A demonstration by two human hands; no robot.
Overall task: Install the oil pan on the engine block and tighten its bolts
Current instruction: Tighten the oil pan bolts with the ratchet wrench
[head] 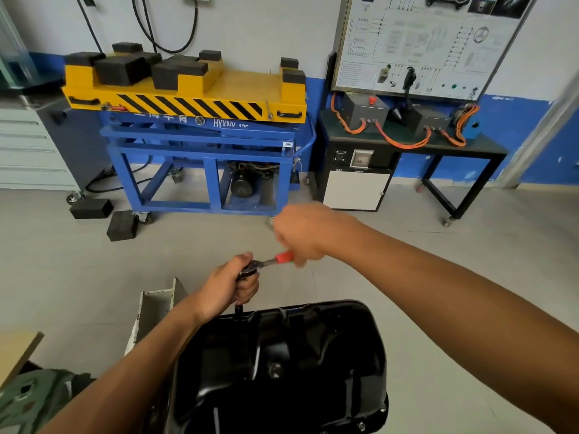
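Observation:
A glossy black oil pan (282, 364) fills the lower middle, bottom side up, with bolt heads visible along its right flange. A ratchet wrench (266, 263) with a red handle stands over the pan's far left edge, its extension reaching down to the flange. My left hand (232, 289) grips the ratchet head and the top of the extension. My right hand (304, 233) grips the red handle and is blurred by motion. The engine block under the pan is hidden.
A blue lift cart with a yellow top (194, 98) and black rubber blocks stands across the floor. Two loose black blocks (106, 217) lie on the tiles. A black bench with orange cables (407, 133) is at right. A white metal bracket (153, 308) sits left of the pan.

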